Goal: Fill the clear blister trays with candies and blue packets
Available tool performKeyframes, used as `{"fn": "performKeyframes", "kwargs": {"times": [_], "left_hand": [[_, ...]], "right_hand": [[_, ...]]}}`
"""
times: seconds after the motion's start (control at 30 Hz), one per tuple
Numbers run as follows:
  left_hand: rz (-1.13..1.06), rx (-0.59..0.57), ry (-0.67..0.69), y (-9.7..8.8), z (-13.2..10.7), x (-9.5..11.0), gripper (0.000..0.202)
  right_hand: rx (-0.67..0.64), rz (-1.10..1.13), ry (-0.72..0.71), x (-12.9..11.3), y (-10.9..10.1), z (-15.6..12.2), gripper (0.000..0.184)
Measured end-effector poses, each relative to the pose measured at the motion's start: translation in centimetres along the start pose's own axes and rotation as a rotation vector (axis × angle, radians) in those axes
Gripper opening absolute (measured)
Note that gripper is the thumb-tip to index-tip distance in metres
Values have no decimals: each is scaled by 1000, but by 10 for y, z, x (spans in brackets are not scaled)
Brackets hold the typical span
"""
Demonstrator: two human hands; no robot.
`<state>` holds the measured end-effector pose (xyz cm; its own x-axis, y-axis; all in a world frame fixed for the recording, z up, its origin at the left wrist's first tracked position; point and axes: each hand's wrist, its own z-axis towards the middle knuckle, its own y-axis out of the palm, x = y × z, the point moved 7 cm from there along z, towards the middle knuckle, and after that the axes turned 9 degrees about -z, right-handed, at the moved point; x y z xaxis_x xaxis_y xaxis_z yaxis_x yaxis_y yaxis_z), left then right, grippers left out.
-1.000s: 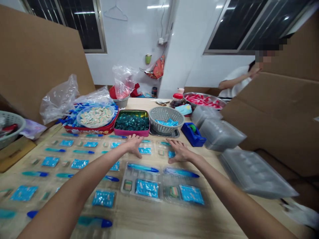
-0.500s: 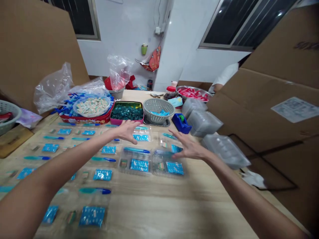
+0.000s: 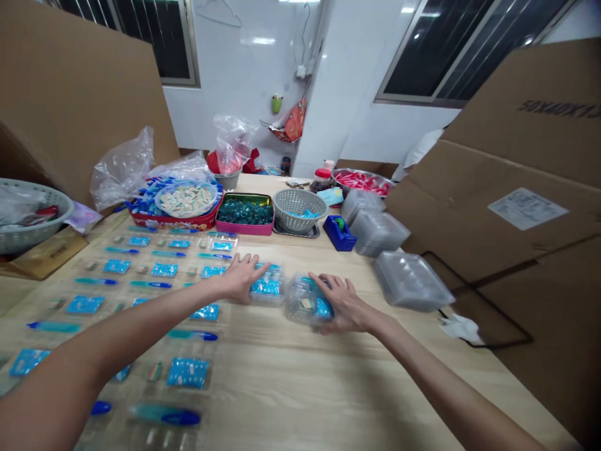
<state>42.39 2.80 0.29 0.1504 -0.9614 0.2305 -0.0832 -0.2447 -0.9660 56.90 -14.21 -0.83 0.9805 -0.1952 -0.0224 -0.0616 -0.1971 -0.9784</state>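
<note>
At the front centre of the pale wooden worktop, the head view shows two clear blister trays, the nearer left one holding a blue sachet. My left hand lies with its fingers extended and slightly spread, tips against that left tray. My right hand curves around the right tray, fingers over its top and thumb at its far edge, pinching it from the side. Expect both trays to handle as light, thin, stiff plastic, slippery and liable to crack: take hold at the rim, not the pockets. Beyond them stand a pink tin of teal sweets, a wire basket and stacked clear trays.
</note>
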Motion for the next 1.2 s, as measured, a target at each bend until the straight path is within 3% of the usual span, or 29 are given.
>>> {"fn": "performKeyframes", "kwargs": {"times": [0.17,0.3,0.4,0.47,0.57,0.7,0.8,0.93,1.03,1.2], "left_hand": [[-19,13,-48,-4,30,-20,105],[-28,-8,-24,-2,49,-24,113],[-33,-8,-28,-7,46,-23,116],[-59,30,-46,-18,31,-23,112],[-111,101,-71,-38,-20,-25,97],[-103,90,-101,-45,-137,-25,86],[-92,53,-172,-26,-238,-25,95],[-57,-13,-241,21,-340,-29,110],[-57,-67,-246,50,-379,-35,108],[-99,-94,-256,69,-399,-40,96]], "right_hand": [[92,-9,-8,-22,10,-30,118],[135,15,-86,-71,19,-41,113],[180,6,-132,-106,22,-32,109],[206,-21,-135,-120,21,-19,108],[250,-69,-135,-132,15,-2,105],[367,-24,-153,-165,-6,-10,98],[393,121,-295,-229,-11,-38,93],[247,208,-496,-329,17,-59,102],[187,193,-480,-370,42,-54,101],[160,158,-380,-377,61,-51,93]]}}
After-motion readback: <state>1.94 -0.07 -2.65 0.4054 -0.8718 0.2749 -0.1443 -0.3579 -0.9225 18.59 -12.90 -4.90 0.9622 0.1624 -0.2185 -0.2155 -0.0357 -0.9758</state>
